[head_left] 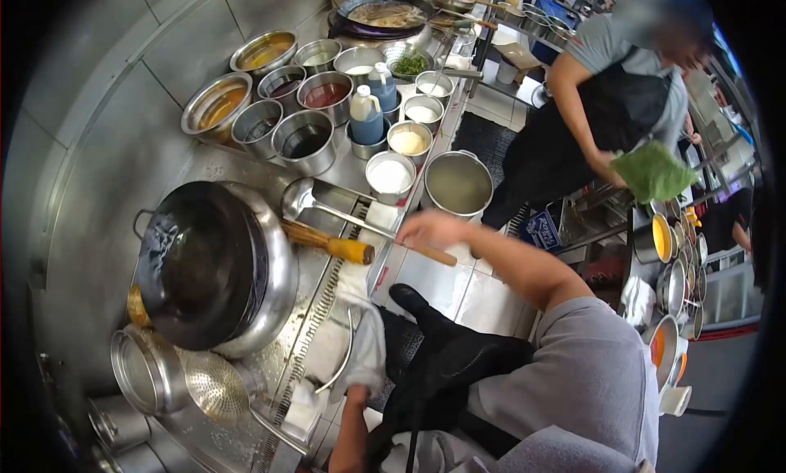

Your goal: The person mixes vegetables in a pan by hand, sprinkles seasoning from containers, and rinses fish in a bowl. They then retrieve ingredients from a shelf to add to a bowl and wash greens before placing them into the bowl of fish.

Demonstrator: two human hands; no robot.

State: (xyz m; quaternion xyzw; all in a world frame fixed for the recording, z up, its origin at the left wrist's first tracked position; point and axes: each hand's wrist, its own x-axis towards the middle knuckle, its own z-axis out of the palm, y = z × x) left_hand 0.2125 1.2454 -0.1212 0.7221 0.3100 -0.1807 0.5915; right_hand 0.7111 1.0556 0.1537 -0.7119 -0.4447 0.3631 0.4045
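My right hand (pixel 434 230) hovers over the wooden handle of a ladle (pixel 432 253), its fingers loosely curved and slightly blurred; I cannot tell whether they touch the handle. The ladle's bowl lies over a rectangular metal pan, and its handle sticks out past the counter's edge. Lower down, my left hand (pixel 358 391) grips a white cloth (pixel 367 350) that covers most of the fingers. Beside the cloth stands a curved metal rod (pixel 350 342). A dark wok (pixel 196 264) sits tilted on the steel range, with a yellow-handled bamboo brush (pixel 348 250) at its side.
A perforated strainer (pixel 217 387) and a lidded metal pot (pixel 147 367) stand below the wok. Several sauce bowls (pixel 303 141) and blue-filled bottles (pixel 367 117) line the counter. A bucket of cloudy liquid (pixel 458 182) is nearby. A co-worker (pixel 602 88) holds something green at right.
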